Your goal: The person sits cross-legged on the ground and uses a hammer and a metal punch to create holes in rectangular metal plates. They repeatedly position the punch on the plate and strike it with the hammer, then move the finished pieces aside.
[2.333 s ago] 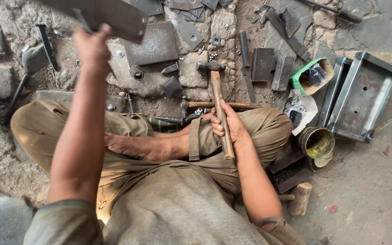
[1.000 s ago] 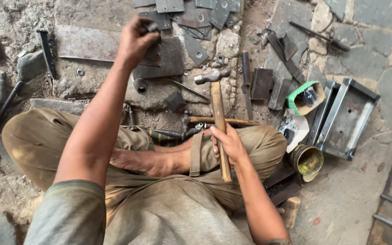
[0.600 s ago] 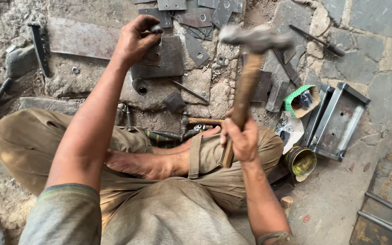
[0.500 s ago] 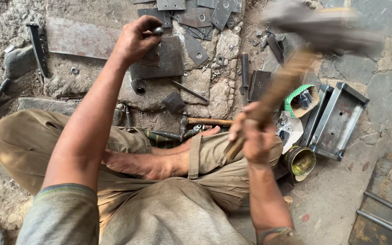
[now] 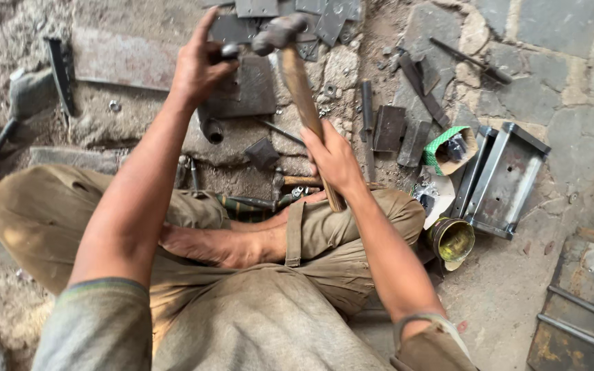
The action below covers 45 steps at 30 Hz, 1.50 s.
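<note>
Your right hand (image 5: 335,158) is clenched around the wooden handle of the hammer (image 5: 295,75), its steel head up over the dark metal plate (image 5: 245,89) on the stone floor (image 5: 572,75). Your left hand (image 5: 197,65) pinches a small round punch (image 5: 229,50) upright on that plate. A green-rimmed cardboard box (image 5: 452,148) lies near the floor's right edge, with a yellow tin (image 5: 452,240) just below it.

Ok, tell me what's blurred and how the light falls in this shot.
Head view: soft, even daylight, no harsh glare; the hammer head is motion-smeared, and the left hand and right hand slightly soft; the tin and metal tray look sharp; the near sleeves at the bottom edge are out of focus.
</note>
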{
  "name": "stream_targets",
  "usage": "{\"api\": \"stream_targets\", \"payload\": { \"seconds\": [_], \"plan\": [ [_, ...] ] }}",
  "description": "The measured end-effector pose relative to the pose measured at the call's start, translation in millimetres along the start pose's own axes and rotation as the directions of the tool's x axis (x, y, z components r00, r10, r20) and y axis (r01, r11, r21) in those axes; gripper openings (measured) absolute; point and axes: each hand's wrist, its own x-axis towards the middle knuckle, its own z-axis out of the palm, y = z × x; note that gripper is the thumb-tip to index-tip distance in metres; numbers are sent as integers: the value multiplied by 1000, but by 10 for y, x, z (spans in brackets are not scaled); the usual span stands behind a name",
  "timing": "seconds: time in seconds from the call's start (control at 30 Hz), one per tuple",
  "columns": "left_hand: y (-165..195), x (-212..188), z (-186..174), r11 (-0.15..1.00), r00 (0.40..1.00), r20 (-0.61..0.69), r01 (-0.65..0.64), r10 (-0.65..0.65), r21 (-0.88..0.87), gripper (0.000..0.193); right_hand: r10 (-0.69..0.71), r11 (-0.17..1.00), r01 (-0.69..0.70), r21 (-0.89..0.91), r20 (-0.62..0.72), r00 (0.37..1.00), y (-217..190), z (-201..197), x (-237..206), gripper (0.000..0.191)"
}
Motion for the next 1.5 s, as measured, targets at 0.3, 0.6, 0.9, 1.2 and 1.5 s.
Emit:
{"api": "stream_targets", "payload": {
  "seconds": [0.3,0.6,0.9,1.2,1.5],
  "plan": [
    [-184,-243,85,954,986,-8,159,-167,-252,31,-182,952,209,223,-137,974,293,-91,-709,32],
    [45,-256,37,983,991,78,117,-107,-144,24,-414,829,459,318,-201,888,121,-148,-869,36],
    [23,-352,164,957,992,31,-127,123,259,43,-531,848,513,-136,-228,816,233,251,-240,34],
    [331,-812,10,918,973,47,-227,224,326,36,-172,984,173,51,-27,985,329,-46,-539,38],
    [336,-439,-373,212,929,342,-366,141,906,94,124,992,-125,-5,-52,991,509,-21,-790,36]
  ]
}}
